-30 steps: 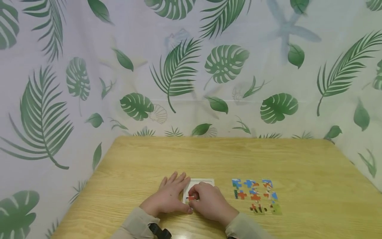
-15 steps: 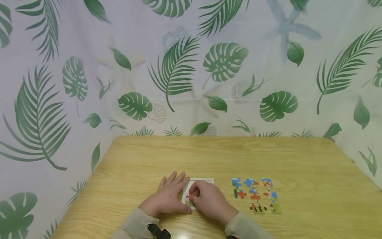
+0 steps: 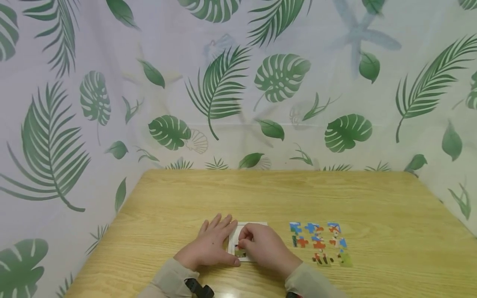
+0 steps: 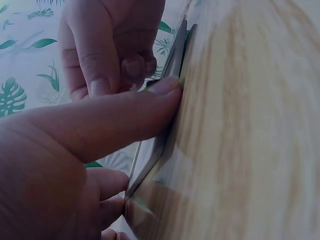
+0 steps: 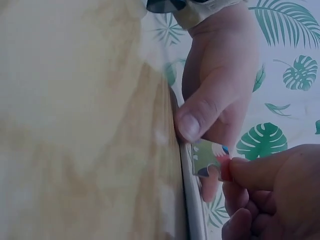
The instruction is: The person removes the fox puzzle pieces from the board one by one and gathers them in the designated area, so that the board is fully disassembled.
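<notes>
A white puzzle tray [image 3: 257,223] lies on the table between the two hands. My left hand [image 3: 210,246] rests along its left side, fingers spread and straight, with the thumb [image 4: 155,95] on the near edge. Over the tray, my right hand [image 3: 267,248] has its other fingers curled, while thumb and forefinger pinch the red part of a jigsaw piece [image 5: 204,156]. That piece, mostly green, is at the tray's near left corner. Part of it and much of the tray are hidden by the right hand.
Several loose jigsaw pieces [image 3: 319,244] lie in rough rows on the wooden table [image 3: 179,198] to the right of the tray. A leaf-patterned cloth [image 3: 298,136] hangs behind the table. A black band [image 3: 200,287] is on the left wrist.
The right hand has shifted slightly within the tray. Earlier its fingers covered more of the piece; now the green part shows flat at the near left corner. The left hand stays put.
</notes>
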A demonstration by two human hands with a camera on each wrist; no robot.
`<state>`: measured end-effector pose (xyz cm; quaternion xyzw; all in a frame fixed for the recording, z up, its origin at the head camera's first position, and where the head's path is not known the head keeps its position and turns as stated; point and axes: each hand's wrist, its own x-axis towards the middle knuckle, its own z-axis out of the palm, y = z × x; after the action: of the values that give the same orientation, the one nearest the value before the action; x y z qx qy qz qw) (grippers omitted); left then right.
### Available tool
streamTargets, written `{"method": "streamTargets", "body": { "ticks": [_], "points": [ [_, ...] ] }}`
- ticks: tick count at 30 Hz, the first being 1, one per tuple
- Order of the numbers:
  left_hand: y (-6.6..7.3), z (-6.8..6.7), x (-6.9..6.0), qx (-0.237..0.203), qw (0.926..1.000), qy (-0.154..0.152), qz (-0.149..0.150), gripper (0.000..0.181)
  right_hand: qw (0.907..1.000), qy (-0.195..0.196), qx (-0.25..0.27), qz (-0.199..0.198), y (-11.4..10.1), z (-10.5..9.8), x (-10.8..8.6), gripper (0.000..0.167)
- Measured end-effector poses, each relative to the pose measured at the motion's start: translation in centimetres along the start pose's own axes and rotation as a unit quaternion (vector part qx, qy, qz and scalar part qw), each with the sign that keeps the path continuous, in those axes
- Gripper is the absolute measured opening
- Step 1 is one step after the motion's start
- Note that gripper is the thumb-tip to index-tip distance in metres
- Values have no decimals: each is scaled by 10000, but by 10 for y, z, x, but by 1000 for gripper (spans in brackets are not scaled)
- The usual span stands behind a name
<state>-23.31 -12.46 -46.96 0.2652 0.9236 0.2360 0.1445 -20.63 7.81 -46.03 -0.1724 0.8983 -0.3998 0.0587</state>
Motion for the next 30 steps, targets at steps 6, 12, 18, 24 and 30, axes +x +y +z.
{"method": "streamTargets", "body": {
  "ticks": [6,12,18,24,30],
  "points": [
    [0,1,1,-20,10000,6,-2,111,9998,-35,-108,-152,5,-10,-3,14],
    [-1,1,1,-1,10000,9,-43,112,9999,-70,-69,-88,11,-22,-8,15],
    [-2,1,2,-17,10000,38,-6,114,9999,-51,110,78,23,-36,-17,14],
    [-3,1,2,-34,10000,16,28,114,9998,2,-38,190,34,-48,-23,14],
    [-3,1,1,-58,10000,39,64,114,9997,97,-116,176,42,-56,-29,15]
  ]
}}
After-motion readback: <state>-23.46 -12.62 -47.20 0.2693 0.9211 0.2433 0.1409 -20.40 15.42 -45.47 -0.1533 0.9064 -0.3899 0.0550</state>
